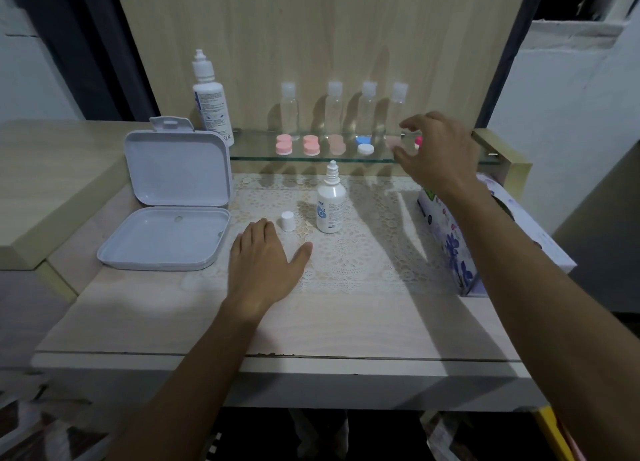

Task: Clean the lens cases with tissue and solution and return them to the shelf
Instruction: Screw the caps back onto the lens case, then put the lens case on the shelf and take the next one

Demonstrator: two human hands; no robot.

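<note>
Several lens cases stand in a row on the glass shelf (263, 155): pink ones (283, 144) (311, 145), a pale one (337, 144) and a blue-and-white one (364, 145). My right hand (436, 148) hovers open over the shelf's right end, fingers curled around a pale pink case (393, 143) without clearly touching it; a red-pink case (418, 141) peeks out behind the fingers. My left hand (265, 256) lies flat and open on the lace mat. An uncapped solution bottle (330, 204) stands on the mat, its white cap (287, 220) beside it. A tissue box (446, 238) sits at the right.
A white hinged plastic box (173, 197) lies open at the left. A taller solution bottle (209, 103) and several clear small bottles (334, 108) stand at the back of the shelf against a wooden panel. The table's front edge (277, 356) is near me.
</note>
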